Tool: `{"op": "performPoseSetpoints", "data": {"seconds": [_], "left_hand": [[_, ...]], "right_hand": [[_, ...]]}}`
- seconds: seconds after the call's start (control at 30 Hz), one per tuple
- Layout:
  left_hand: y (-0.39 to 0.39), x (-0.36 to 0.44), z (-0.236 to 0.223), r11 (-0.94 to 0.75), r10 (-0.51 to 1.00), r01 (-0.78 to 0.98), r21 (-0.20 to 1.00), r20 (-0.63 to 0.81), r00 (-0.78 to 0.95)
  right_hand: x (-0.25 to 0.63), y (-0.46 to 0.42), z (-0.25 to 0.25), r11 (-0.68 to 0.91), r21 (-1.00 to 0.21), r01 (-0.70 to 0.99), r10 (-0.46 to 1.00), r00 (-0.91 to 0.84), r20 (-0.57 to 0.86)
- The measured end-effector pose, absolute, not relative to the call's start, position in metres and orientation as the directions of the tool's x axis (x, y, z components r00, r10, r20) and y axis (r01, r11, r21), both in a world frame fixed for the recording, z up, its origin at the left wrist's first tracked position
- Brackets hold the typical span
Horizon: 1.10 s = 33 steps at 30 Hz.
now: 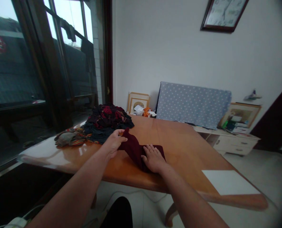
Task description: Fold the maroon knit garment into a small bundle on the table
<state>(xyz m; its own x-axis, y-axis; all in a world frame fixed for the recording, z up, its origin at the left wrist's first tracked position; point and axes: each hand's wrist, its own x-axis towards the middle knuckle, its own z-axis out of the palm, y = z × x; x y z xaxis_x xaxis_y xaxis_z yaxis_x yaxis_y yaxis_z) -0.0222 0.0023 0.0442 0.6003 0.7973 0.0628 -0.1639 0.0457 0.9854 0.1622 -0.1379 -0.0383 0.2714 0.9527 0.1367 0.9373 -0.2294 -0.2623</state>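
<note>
two bare hands rested on a maroon cloth (134,152), which lay bunched at the middle of a varnished wooden table (186,148) in the head view. the left hand (113,143), half closed, pinched the cloth's raised end at ten o'clock; the right hand (153,159) lay flat and open on its lower part, gripping nothing. from the cloth, a heap of dark patterned clothes (106,122) sat at eleven o'clock, a striped garment (71,137) at nine, and a white sheet (229,182) at four.
</note>
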Motion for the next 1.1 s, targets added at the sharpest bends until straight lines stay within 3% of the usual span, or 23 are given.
{"op": "performPoseSetpoints", "data": {"seconds": [0.37, 0.47, 0.57, 0.7, 0.83, 0.93, 1.1], "left_hand": [[-0.036, 0.03, 0.07, -0.028, 0.723, -0.162, 0.986, 0.132, 0.678], [-0.044, 0.043, 0.068, -0.039, 0.709, -0.146, 0.988, 0.131, 0.693], [-0.049, 0.055, 0.064, -0.029, 0.702, -0.138, 0.99, 0.118, 0.702], [-0.055, 0.071, 0.056, -0.033, 0.684, -0.13, 0.991, 0.118, 0.72], [-0.063, 0.086, 0.045, -0.031, 0.667, -0.079, 0.996, 0.08, 0.74], [-0.074, 0.096, 0.035, -0.032, 0.648, -0.054, 0.998, 0.062, 0.759], [-0.091, 0.1, 0.024, -0.069, 0.545, 0.033, 0.997, 0.01, 0.838]], "right_hand": [[0.161, -0.142, -0.034, -0.182, -0.314, 0.932, 0.942, 0.257, 0.216], [0.17, -0.143, -0.033, -0.125, -0.489, 0.863, 0.899, 0.307, 0.312], [0.184, -0.149, -0.028, -0.04, -0.755, 0.655, 0.766, 0.505, 0.398], [0.2, -0.164, -0.022, 0.054, -0.981, 0.189, 0.692, 0.701, 0.173], [0.21, -0.18, -0.02, 0.103, -0.976, -0.193, 0.631, 0.771, -0.086], [0.214, -0.186, -0.024, 0.119, -0.935, -0.335, 0.632, 0.752, -0.188], [0.22, -0.188, -0.032, 0.096, -0.91, -0.403, 0.652, 0.717, -0.248]]}}
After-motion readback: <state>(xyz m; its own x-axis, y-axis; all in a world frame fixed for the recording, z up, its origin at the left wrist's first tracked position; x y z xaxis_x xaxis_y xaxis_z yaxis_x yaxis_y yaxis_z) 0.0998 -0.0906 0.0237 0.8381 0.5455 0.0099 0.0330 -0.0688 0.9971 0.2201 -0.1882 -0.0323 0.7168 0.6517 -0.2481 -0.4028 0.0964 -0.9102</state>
